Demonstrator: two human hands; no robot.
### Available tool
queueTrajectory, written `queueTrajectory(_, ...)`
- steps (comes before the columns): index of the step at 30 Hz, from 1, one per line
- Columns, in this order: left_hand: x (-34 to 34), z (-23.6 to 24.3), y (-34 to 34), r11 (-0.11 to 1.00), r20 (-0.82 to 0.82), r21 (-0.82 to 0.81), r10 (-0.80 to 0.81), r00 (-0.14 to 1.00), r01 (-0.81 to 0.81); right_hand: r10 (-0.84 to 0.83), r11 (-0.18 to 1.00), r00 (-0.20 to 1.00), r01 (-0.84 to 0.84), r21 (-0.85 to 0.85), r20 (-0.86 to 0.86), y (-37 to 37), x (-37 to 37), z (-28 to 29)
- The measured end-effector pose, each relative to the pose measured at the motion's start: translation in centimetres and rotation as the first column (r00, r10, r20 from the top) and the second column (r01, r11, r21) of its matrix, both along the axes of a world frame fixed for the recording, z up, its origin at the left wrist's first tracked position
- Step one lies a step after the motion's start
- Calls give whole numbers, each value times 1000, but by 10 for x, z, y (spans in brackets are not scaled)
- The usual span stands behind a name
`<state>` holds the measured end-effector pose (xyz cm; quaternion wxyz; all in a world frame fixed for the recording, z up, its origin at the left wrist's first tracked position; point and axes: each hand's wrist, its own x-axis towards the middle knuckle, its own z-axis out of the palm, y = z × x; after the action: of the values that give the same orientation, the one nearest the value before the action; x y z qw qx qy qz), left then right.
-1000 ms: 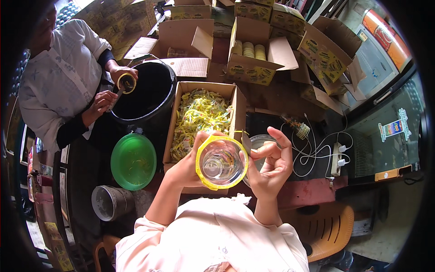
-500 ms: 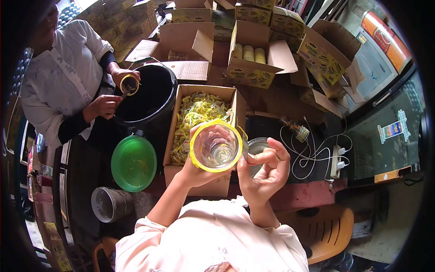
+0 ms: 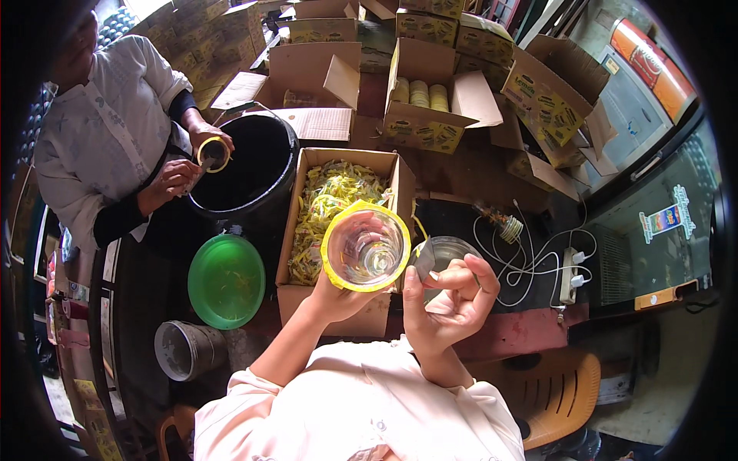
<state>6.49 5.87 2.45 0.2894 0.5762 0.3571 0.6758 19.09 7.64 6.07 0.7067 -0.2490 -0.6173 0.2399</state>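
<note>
My left hand is wrapped round a clear cup with a yellow rim, its mouth facing up toward me. Just right of the rim, my right hand pinches a small thin grey blade between thumb and fingers. A narrow yellow strip curls up by the blade's tip; whether it still joins the rim I cannot tell. Beneath the cup stands a cardboard box filled with yellow film scraps. A clear round container sits behind my right hand, partly covered.
At the left, a co-worker holds a yellow-rimmed cup and a small blade over a black bucket. Nearby are a green basin and a grey bucket. Open cartons stand behind; a power strip with white cables lies right.
My right hand has moved slightly down and away from the rim, bringing the blade and yellow strip into clearer view. The co-worker's hands have shifted a little left.
</note>
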Motion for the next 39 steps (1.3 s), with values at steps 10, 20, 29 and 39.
queueTrajectory(10,-2,-1,-4,972,-300,-16,220,928,-235,-33,999,998,32,14,47,5,-1,-1)
queueTrajectory(20,-8,11,-5,979,-252,13,199,947,-202,58,994,998,-55,-92,35,11,4,0)
queueTrajectory(29,-8,13,-4,986,-311,34,163,936,-160,30,997,998,-27,-68,51,12,0,0)
queueTrajectory(39,-13,4,-3,978,-200,-114,151,968,-176,30,998,999,-29,-62,19,11,-4,-1)
